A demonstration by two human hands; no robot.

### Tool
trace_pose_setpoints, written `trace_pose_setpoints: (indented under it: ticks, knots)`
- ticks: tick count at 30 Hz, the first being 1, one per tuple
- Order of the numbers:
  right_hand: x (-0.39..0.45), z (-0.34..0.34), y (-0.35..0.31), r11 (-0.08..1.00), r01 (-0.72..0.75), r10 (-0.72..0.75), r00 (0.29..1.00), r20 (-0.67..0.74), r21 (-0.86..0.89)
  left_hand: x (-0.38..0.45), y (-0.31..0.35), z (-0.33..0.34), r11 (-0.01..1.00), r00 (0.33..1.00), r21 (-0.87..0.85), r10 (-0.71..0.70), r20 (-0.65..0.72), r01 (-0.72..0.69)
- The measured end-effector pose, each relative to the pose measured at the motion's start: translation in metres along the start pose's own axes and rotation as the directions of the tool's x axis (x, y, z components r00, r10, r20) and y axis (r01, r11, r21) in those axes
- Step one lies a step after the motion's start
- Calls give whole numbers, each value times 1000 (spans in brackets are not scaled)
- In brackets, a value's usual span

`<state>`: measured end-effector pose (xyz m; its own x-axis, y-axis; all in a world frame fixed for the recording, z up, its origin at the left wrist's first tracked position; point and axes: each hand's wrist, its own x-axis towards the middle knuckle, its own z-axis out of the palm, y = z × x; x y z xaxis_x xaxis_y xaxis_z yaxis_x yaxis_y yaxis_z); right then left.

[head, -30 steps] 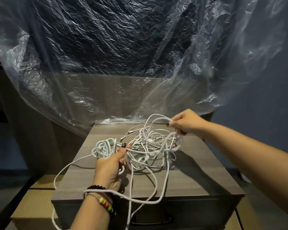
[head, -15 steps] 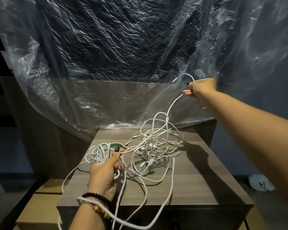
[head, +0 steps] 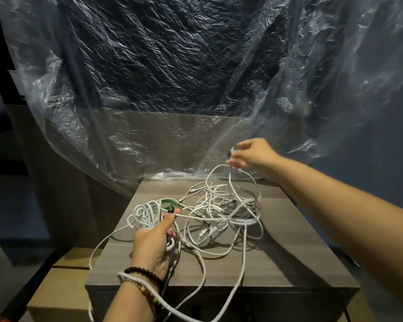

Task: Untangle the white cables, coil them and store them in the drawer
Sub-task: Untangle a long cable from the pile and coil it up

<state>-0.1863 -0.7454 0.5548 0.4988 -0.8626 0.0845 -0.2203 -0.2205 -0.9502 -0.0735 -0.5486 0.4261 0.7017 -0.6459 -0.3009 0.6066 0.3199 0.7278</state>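
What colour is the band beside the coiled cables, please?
Green band, seen in the head view.

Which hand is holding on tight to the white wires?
The left hand, the one with bead bracelets. Its fingers curl round a white cable by the coiled bunch. The right hand is blurred, fingers spread above the tangle.

My left hand (head: 153, 244) grips a bundle of tangled white cables (head: 221, 214) on the grey wooden drawer cabinet (head: 289, 256). My right hand (head: 254, 154) is blurred above the far loop, fingers spread. One cable lies across my left wrist. Crinkled clear plastic sheet (head: 172, 77) hangs behind.
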Motion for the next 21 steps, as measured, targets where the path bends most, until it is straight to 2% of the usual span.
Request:
trace_pose_setpoints:
  ticks: [2, 4, 8, 11, 13, 15, 21]
  knots:
    - [-28, 14, 21, 978, 135, -120, 987, 105, -157, 0, -1, 1, 1000, 1000, -6, -5, 1, 5]
    - [-58, 22, 37, 870, 331, -260, 937, 232, -365, 0, 0, 1, 1000, 1000, -18, -5, -1, 5]
    - [-98, 28, 57, 582, 559, -228, 810, 541, -591, 2, 0, 0, 1000, 1000, -27, 1, 0, -1]
    - [-95, 28, 66, 330, 653, -280, 757, 590, -682, 3, 0, -1, 999, 1000, -30, -21, 11, 21]
    - [-90, 26, 65, 221, 659, -298, 747, 594, -719, 3, 1, -2, 999, 1000, -30, -13, 14, 13]
    - [-87, 22, 58, 218, 647, -343, 752, 563, -731, 1, 2, -1, 1000, 1000, -20, -8, 17, 8]
    - [-47, -14, 43, 394, 460, -379, 870, 315, -796, -5, 11, 1, 999, 997, -3, 49, 60, -48]
